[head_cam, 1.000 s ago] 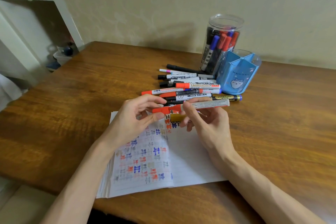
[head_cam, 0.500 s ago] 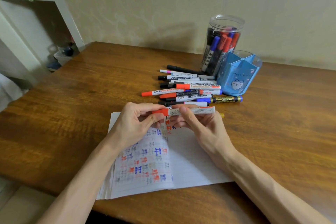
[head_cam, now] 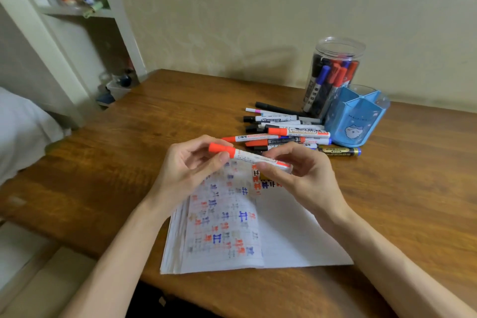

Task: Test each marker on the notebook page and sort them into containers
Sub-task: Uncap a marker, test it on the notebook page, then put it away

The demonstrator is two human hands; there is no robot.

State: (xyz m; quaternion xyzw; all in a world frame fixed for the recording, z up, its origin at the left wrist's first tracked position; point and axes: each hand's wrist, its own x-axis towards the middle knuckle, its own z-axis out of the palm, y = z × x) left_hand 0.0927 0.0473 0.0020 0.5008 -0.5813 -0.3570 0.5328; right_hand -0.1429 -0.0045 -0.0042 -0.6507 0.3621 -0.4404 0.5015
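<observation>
Both hands hold one red-capped white marker above the open notebook. My left hand pinches the red cap between thumb and fingers. My right hand grips the white barrel at its other end. The marker lies nearly level, cap to the left and slightly higher. The notebook's left page is covered in red, blue and black test marks. Behind the hands lies a pile of loose markers.
A clear round jar holding several markers stands at the back right by the wall. In front of it stands a blue divided pen holder. A gold-and-black marker lies beside it. White shelving rises at the left.
The marker has shifted left and tilted, cap end now higher. My left hand moved from beside the cap to pinching it; my right hand slid along the barrel.
</observation>
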